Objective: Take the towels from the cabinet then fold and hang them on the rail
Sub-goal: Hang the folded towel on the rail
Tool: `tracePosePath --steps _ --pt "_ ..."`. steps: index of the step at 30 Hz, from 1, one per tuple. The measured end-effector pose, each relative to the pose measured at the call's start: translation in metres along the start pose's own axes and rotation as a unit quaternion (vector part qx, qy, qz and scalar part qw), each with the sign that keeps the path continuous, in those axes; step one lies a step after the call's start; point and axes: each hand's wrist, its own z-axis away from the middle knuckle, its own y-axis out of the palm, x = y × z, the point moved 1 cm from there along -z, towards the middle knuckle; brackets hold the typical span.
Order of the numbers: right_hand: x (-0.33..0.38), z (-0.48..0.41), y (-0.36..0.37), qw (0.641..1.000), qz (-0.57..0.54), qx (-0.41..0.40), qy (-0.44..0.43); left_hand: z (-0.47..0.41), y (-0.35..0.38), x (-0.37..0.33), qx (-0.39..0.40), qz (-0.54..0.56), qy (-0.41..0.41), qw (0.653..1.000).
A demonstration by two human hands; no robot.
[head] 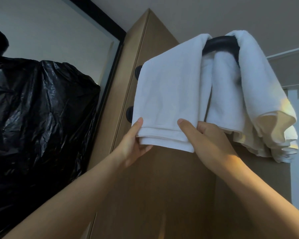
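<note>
- The left hand [135, 140] pinches the lower left corner of a folded white towel [169, 94], with the thumb on the front face and the fingers curled under the hem.
- The right hand [209, 140] grips the same hem near its lower right corner. The thumb lies on the front and the fingers are tucked behind the cloth.
- Both forearms reach up from the bottom of the view, well apart at the elbows and closer together at the towel.
- The towel hangs over a curved black rail [221, 44] high up. Its front half drapes down and to the left, toward the hands.
- A second towel [259, 94] hangs over the right end of the rail, bunched and ruffled along its lower edge, with warm light on it.
- Between the two hangs a narrow white fold [223, 90]; which towel it belongs to cannot be told.
- Behind the towels stands a tall wooden panel [155, 187]. Two black knobs [138, 72] sit on it just left of the held towel, partly covered by its edge.
- A crumpled black plastic bag [41, 109] fills the left side, beside the panel.
- A black frame [97, 16] runs diagonally above the bag.
</note>
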Motion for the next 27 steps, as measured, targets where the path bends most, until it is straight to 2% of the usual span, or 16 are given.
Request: tracePosePath --steps 12,17,23,27 --pt "0.007 0.009 0.0 0.998 0.047 -0.025 -0.023 0.009 -0.001 -0.014 -0.004 0.034 0.001 0.999" --pt "0.008 0.012 0.001 0.999 0.024 -0.027 -0.016 0.01 -0.009 -0.016 0.02 0.097 -0.025 0.995" --pt "0.005 0.015 0.005 0.999 -0.023 -0.045 -0.014 0.009 -0.012 -0.018 0.028 0.114 -0.025 0.993" --pt "-0.004 0.015 0.008 0.992 -0.056 -0.108 -0.009 0.007 -0.009 -0.015 0.006 0.108 -0.009 0.994"
